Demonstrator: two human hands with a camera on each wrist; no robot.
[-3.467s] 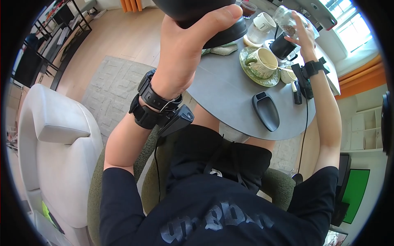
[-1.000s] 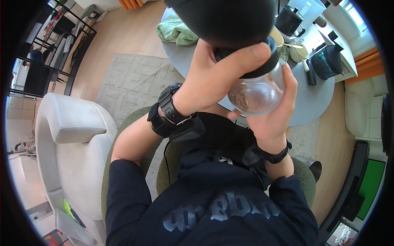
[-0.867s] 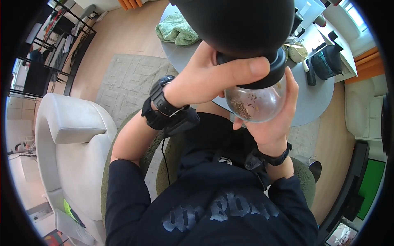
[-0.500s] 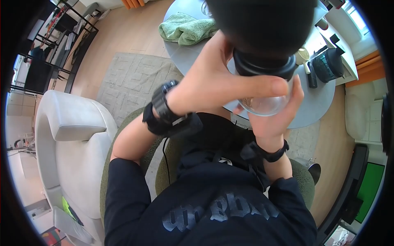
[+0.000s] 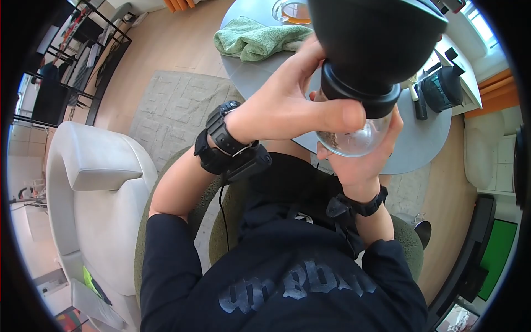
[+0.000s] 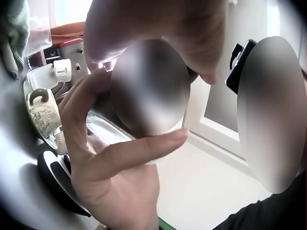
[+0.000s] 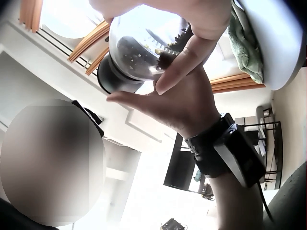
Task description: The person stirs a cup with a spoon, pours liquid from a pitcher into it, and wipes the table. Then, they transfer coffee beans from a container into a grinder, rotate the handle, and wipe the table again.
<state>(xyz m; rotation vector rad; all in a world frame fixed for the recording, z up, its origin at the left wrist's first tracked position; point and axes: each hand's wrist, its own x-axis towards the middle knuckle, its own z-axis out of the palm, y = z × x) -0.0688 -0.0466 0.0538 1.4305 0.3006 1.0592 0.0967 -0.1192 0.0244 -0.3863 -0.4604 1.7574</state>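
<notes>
Both hands hold what looks like a coffee grinder above the lap. Its wide black top [image 5: 376, 44] sits on a black collar over a clear glass jar [image 5: 362, 141], slightly tilted. My left hand [image 5: 293, 110] grips around the collar, thumb lying across the front over the glass. From below, my right hand [image 5: 362, 171] cups the jar, fingers up its far side. Dark coarse grounds [image 7: 168, 60] lie inside the jar in the right wrist view. There the left hand [image 7: 187, 100] is also seen, at the collar. A blurred patch covers part of the grinder in the left wrist view.
On the grey round table [image 5: 409, 149] lie a green towel [image 5: 251, 39] and a glass vessel of amber liquid [image 5: 296, 12]. A dark see-through container [image 5: 442, 87] stands at right. A patterned cup [image 6: 44, 108] and a black oval object [image 6: 60, 182] appear in the left wrist view.
At first the left hand held the black part alone and the right hand held the jar over the table. Now they are together, and the black top has shifted right over the last second.
</notes>
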